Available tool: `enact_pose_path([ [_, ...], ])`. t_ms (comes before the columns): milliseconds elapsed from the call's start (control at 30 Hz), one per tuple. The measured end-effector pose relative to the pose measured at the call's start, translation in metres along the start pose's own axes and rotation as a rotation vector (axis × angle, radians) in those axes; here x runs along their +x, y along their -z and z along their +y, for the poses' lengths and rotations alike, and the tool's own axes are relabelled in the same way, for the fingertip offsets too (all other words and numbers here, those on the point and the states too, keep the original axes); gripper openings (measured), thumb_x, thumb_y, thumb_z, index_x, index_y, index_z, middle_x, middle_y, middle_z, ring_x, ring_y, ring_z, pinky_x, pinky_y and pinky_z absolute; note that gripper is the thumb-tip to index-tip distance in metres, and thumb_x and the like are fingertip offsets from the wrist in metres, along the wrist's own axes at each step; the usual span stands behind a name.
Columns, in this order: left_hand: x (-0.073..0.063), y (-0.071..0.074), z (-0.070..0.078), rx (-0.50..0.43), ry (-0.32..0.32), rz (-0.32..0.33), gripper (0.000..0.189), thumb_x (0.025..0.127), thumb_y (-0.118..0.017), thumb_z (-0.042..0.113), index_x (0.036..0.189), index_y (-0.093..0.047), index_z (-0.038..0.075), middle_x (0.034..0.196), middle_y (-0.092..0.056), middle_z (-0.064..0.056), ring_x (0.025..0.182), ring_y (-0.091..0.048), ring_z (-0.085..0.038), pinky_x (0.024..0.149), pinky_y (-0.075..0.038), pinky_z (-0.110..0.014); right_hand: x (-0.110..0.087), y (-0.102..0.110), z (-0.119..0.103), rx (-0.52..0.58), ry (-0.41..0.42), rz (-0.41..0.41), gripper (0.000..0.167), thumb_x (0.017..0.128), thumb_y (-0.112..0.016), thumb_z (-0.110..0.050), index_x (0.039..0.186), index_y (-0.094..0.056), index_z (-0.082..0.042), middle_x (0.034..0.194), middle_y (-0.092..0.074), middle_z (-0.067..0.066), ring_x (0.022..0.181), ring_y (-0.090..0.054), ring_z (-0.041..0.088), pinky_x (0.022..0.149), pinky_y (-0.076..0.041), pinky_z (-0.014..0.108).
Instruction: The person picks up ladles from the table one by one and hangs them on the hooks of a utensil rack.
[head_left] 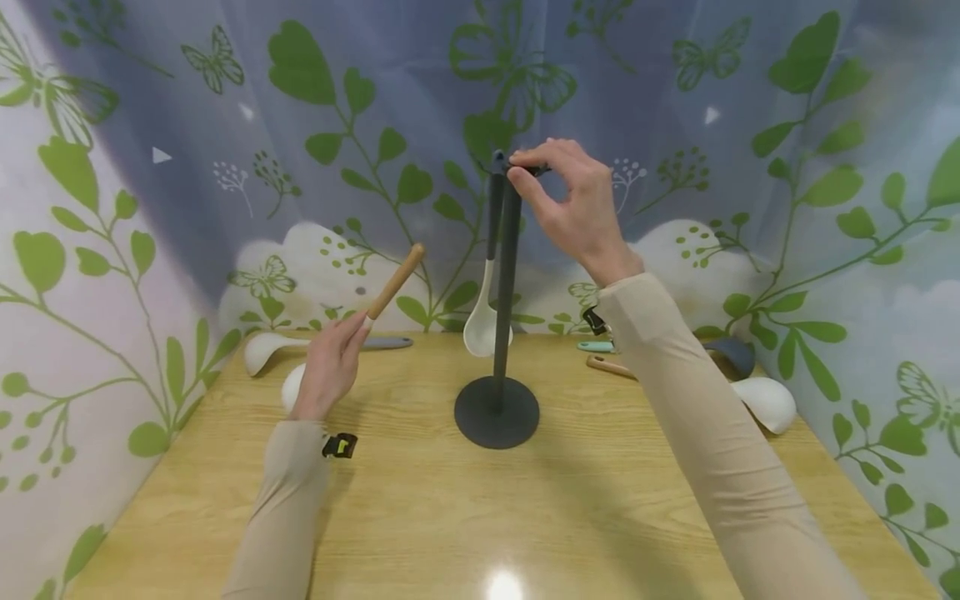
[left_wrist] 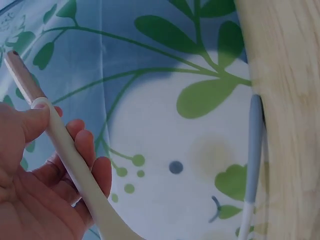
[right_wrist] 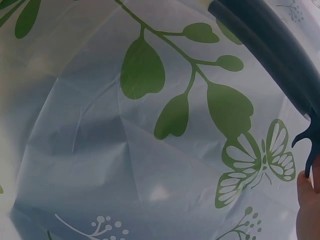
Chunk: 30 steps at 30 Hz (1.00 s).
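Observation:
My left hand (head_left: 330,362) grips a ladle by its pale stem; its wooden handle (head_left: 396,282) points up and away, and its white bowl (head_left: 292,388) shows partly behind the hand. In the left wrist view the fingers curl round the stem (left_wrist: 75,160). A dark utensil stand (head_left: 504,292) with a round base (head_left: 497,425) stands at mid-table. From its top hangs a white spoon-like utensil (head_left: 480,327) with a dark handle. My right hand (head_left: 573,196) pinches a dark hook at the stand's top; the right wrist view shows fingertips against that hook (right_wrist: 313,137).
At the back left lies a white ladle (head_left: 264,350) with a grey handle (head_left: 386,342). On the right are a mint handle (head_left: 595,346), a wooden handle (head_left: 609,365), a dark grey utensil head (head_left: 737,357) and a white one (head_left: 768,404), partly behind my right arm. A leaf-patterned curtain (head_left: 405,100) encloses the table.

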<state>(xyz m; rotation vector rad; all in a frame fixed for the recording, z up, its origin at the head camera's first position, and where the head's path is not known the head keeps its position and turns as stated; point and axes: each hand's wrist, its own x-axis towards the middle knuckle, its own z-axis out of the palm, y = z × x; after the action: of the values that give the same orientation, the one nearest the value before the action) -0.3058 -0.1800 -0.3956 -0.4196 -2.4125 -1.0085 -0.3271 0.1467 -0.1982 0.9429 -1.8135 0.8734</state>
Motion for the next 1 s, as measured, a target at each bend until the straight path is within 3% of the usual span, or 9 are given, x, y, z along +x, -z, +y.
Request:
enact_pose_path([
  [300, 0.010, 0.001, 0.017, -0.015, -0.015, -0.033, 0.042, 0.106, -0.045, 0.023, 0.144, -0.049, 0.008, 0.096, -0.061, -0.019, 0.070, -0.045, -0.024, 0.063, -0.039, -0.036, -0.001, -0.002, -0.001, -0.018, -0.010, -0.005, 0.021, 0.094, -0.068, -0.017, 0.109, -0.074, -0.004, 0.108, -0.072, 0.013, 0.105, -0.064, 0.027, 0.116, -0.033, 0.028],
  [1000, 0.023, -0.001, 0.043, -0.028, -0.080, 0.018, 0.041, 0.105, -0.047, 0.021, 0.142, -0.051, 0.006, 0.087, -0.058, -0.015, 0.066, -0.043, -0.022, 0.059, -0.038, -0.033, -0.002, 0.000, -0.002, -0.034, -0.022, 0.009, 0.023, 0.092, -0.070, -0.020, 0.108, -0.075, -0.004, 0.106, -0.074, 0.012, 0.110, -0.064, 0.028, 0.117, -0.030, 0.027],
])
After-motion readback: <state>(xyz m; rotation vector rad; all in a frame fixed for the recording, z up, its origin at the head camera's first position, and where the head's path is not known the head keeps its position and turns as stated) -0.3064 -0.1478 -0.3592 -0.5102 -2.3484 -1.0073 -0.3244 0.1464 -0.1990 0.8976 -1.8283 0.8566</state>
